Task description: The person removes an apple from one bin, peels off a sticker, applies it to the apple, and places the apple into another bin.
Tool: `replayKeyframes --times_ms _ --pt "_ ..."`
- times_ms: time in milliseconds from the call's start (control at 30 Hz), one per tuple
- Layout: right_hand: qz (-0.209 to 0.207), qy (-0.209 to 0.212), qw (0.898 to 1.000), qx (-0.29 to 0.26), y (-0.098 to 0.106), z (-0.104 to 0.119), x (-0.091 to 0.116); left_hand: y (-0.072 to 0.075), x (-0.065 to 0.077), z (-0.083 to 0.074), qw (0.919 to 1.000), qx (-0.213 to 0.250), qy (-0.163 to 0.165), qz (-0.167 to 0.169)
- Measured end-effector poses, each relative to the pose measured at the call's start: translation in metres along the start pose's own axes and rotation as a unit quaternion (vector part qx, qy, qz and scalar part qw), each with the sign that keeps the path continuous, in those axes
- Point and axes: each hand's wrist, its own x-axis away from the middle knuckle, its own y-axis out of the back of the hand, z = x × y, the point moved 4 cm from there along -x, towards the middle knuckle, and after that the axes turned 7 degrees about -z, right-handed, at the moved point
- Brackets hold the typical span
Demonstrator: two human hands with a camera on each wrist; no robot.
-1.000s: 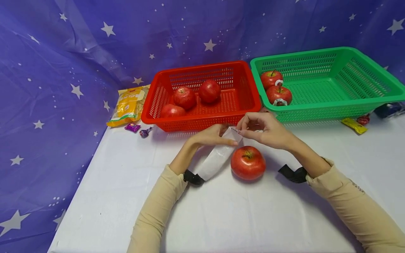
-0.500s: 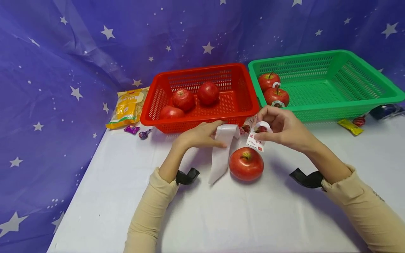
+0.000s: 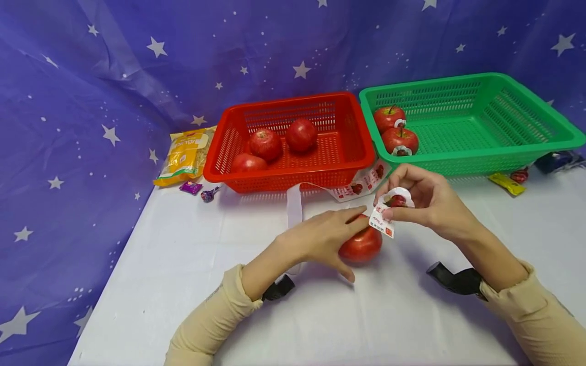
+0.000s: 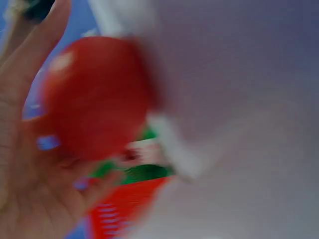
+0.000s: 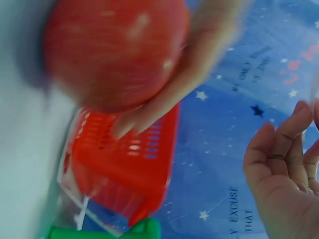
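On the white cloth in the head view, a red apple (image 3: 366, 247) lies partly covered by my left hand (image 3: 316, 238). That hand reaches over it from the left, thumb and fingers spread about its sides. The left wrist view is blurred, with the apple (image 4: 99, 94) beside the spread fingers; firm contact is unclear. Between thumb and fingers, my right hand (image 3: 437, 206) pinches a white sticker (image 3: 383, 216) with an apple picture and the word APPLE. Its lower edge hangs just by the apple's upper right. Behind lies a strip of such stickers (image 3: 361, 184), its white tail (image 3: 294, 208) trailing left.
A red basket (image 3: 293, 175) with several red fruits stands at the back. Beside it, a green basket (image 3: 485, 152) holds two apples bearing stickers. A yellow packet (image 3: 183, 155) and small candies (image 3: 191, 187) lie left; a yellow-wrapped candy (image 3: 506, 183) lies right.
The sticker has come off the strip into my right hand, which has shifted right and lower. My left hand has let go of the strip and moved onto the apple.
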Motion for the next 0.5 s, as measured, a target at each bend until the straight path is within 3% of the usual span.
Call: replayKeyframes --times_ms 100,200,367,500 --pt "-0.004 -0.010 1.000 0.003 -0.004 0.004 0.002 -0.016 -0.004 0.012 0.9982 0.059 -0.008 -0.004" --pt "0.004 -0.008 1.000 0.019 -0.009 0.002 0.002 -0.017 -0.007 0.028 0.9905 0.135 0.000 -0.025" --pt "0.019 0.008 0.998 0.056 -0.016 -0.011 0.001 -0.021 -0.008 0.052 0.9611 0.274 0.034 -0.009" --pt "0.017 -0.010 0.992 0.125 -0.020 -0.026 0.001 -0.025 -0.006 0.061 0.9397 0.337 0.055 0.017"
